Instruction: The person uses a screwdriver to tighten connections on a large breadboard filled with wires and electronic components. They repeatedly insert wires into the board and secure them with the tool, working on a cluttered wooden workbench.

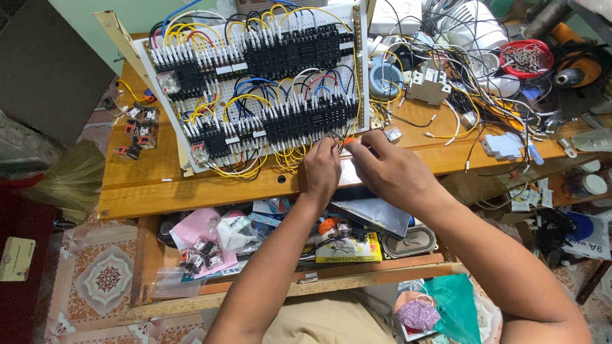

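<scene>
Both bare forearms reach forward and converge at the middle. The left hand (320,171) is curled, knuckles up, fingertips pinched forward. The right hand (390,167) angles in from the right, its fingers pinched close beside the left's.

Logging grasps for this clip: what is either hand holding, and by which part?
Right hand pinches a small orange-tipped tool, held near its tip. Left hand touches the panel's yellow wires; grip unclear.
</scene>
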